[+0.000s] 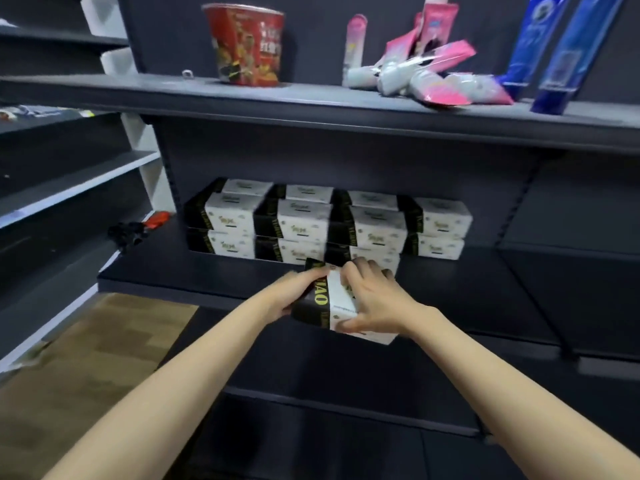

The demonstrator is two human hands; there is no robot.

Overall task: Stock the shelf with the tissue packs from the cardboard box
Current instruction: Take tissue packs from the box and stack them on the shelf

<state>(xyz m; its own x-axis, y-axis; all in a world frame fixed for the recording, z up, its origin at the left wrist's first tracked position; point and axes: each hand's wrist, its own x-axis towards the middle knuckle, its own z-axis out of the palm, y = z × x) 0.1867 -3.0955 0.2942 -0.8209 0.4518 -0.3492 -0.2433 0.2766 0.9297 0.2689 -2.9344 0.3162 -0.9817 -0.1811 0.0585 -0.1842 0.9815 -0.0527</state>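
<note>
A black-and-white tissue pack (323, 301) with yellow lettering hangs over the front edge of the dark middle shelf (207, 271). My left hand (294, 294) grips its black left end, and my right hand (370, 299) grips its white right side, thumb under the front. Behind it, several matching tissue packs (311, 223) stand stacked two high in rows on the same shelf. The cardboard box is not in view.
The upper shelf (311, 105) carries a red noodle cup (246, 46), pink and white packets (429, 77) and blue tubes (554, 50). A black and red object (138, 230) lies at the middle shelf's left end. Lower shelves sit below, wooden floor (86, 358) at left.
</note>
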